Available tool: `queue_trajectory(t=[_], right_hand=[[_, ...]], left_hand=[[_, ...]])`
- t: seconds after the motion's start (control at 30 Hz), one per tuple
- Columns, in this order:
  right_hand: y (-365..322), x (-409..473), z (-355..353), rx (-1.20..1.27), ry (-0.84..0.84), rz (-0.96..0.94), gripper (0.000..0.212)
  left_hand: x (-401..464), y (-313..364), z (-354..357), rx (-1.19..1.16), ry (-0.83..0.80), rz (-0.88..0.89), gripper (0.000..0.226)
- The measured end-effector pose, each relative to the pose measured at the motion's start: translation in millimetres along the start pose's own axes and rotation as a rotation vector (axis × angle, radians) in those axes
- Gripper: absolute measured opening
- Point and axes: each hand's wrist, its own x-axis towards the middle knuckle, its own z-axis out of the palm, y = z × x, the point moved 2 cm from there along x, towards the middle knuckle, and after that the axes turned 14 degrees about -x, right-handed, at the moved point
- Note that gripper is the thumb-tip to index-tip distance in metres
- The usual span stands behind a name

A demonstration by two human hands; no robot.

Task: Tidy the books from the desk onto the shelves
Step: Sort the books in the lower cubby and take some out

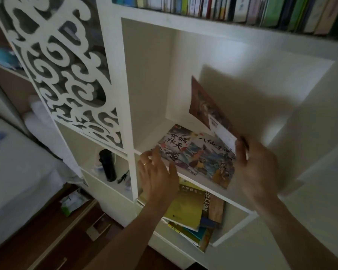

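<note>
Right hand [256, 168] pinches a thin book [209, 110] tilted over the flat books [195, 154] in the middle shelf [203, 179], left hand [156, 174] spread below, so that lone corner grip could let it slip.

Gold ring [146, 163] on left hand [156, 172]

Upright book [207, 106] above flat books [195, 154] in cubby [144, 78].

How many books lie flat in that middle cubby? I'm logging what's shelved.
2: one at the left, one beside it on the right. The right hand holds a third upright above; others may be hidden underneath.
</note>
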Motion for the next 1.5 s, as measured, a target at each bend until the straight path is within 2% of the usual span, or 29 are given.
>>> queue_trajectory(t=[0.1, 0.23, 0.3, 0.37, 0.4, 0.47, 0.53, 0.67, 0.77, 0.87, 0.97, 1.07, 1.17, 1.23, 1.3, 1.4, 1.43, 1.5], right_hand=[[10.2, 5.3, 0.4, 0.098, 0.017, 0.085, 0.028], [10.6, 4.0, 0.2, 0.108, -0.021, 0.151, 0.037], [9.4, 1.5, 5.9, 0.182, -0.18, 0.265, 0.034], [3.8, -2.9, 10.8, 0.426, -0.393, 0.454, 0.024], [0.8, -5.2, 11.2, 0.464, -0.434, 0.478, 0.02], [-3.0, -6.7, 9.9, 0.248, -0.375, 0.354, 0.031], [-4.4, -6.5, 2.8, 0.037, -0.171, 0.255, 0.045], [-7.2, -6.1, -9.2, -0.112, 0.121, 0.022, 0.031], [-4.4, -16.1, -4.3, -0.26, 0.064, -0.058, 0.048], [-4.8, -33.9, 5.6, -0.21, -0.03, -0.081, 0.044], [-8.7, -45.0, 10.2, -0.159, -0.131, -0.109, 0.041], [-9.3, -53.3, 11.2, -0.168, -0.15, -0.122, 0.034], [-4.7, -60.0, 14.8, -0.123, -0.174, -0.057, 0.03], [-0.1, -63.1, 17.9, -0.043, -0.186, 0.005, 0.04], [3.6, -65.3, 20.1, 0.035, -0.181, 0.036, 0.039], [4.0, -67.0, 17.2, 0.018, -0.154, -0.013, 0.035], [2.7, -68.1, 15.2, -0.01, -0.143, -0.042, 0.034], [-3.9, -71.2, 11.8, -0.093, -0.131, -0.124, 0.039]], left_hand=[[9.7, 1.8, 5.4, 0.201, -0.027, 0.146, 0.068], [22.8, 4.7, 13.4, 0.249, -0.116, 0.117, 0.073], [24.2, 8.9, 14.5, 0.289, -0.117, 0.112, 0.08], [25.3, 12.6, 16.3, 0.331, -0.114, 0.1, 0.089], [26.7, 14.3, 17.0, 0.337, -0.111, 0.102, 0.092], [31.6, 18.9, 15.6, 0.293, -0.114, 0.083, 0.095], [37.1, 25.7, 12.1, 0.283, -0.169, 0.001, 0.09], [40.7, 34.5, -0.1, 0.226, -0.216, -0.071, 0.066], [36.8, 36.7, -4.2, 0.174, -0.237, -0.094, 0.052], [28.2, 34.3, -2.2, 0.156, -0.237, -0.098, 0.051], [12.5, 34.1, 0.5, -0.085, -0.246, -0.143, 0.038], [-4.7, 34.9, -6.1, -0.387, -0.186, -0.333, 0.037], [-13.6, 31.7, -7.4, -0.515, -0.141, -0.439, 0.043], [-15.3, 29.3, -4.4, -0.57, -0.104, -0.463, 0.033], [-17.7, 31.2, -1.5, -0.663, -0.072, -0.506, 0.026], [-14.9, 33.1, -1.4, -0.746, -0.076, -0.56, 0.056], [-13.2, 33.5, -0.3, -0.744, -0.113, -0.552, 0.051], [-12.6, 33.8, 3.9, -0.754, -0.227, -0.536, 0.019]])
